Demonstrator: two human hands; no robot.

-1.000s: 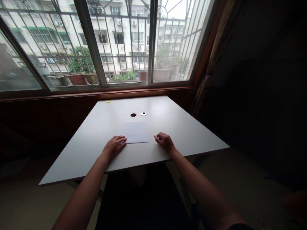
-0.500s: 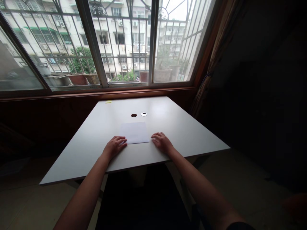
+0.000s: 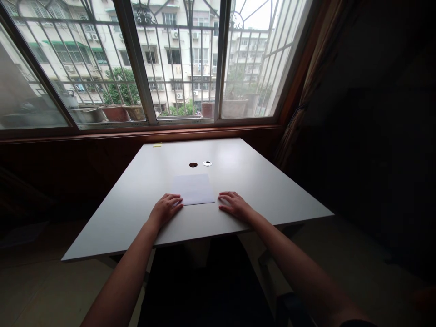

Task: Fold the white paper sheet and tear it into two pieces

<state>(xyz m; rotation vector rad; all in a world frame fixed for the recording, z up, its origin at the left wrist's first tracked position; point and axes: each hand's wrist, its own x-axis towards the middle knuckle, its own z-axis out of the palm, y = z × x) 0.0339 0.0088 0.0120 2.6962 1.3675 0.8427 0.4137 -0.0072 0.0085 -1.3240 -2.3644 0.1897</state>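
Note:
A white sheet of paper lies flat on the white table, fairly near its front edge. My left hand rests at the paper's lower left corner, its fingertips on the sheet and its fingers stretched out. Just off the right edge of the paper, my right hand lies on the tabletop with fingers spread apart and nothing in it.
Beyond the paper the tabletop has a round dark hole, and beside it a white ring-shaped cover. Small yellow strips lie at the far left corner. A barred window stands behind the table; a curtain hangs at right.
The fingers of my right hand have spread a little wider beside the paper. My left hand stays at the sheet's corner. The whole view has shifted slightly.

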